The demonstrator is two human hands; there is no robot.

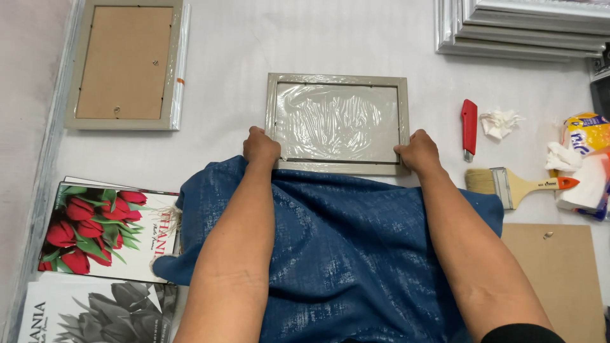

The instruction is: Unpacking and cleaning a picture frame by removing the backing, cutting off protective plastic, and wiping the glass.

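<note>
A grey picture frame (337, 80) lies face down on the white table, its inside covered with crinkled clear plastic film (337, 121). My left hand (260, 146) grips its near left corner. My right hand (417, 151) grips its near right corner. Both forearms reach over a dark blue cloth (349, 254) that lies spread on the table in front of me, its far edge touching the frame's near side.
Another wrapped frame (124, 63) lies back side up at far left. Flower prints (105, 232) are stacked at near left. A red utility knife (469, 127), crumpled tissue (499, 122), paintbrush (515, 185) and tissue pack (588, 165) lie right. A brown backing board (565, 279) is near right; stacked frames (521, 28) far right.
</note>
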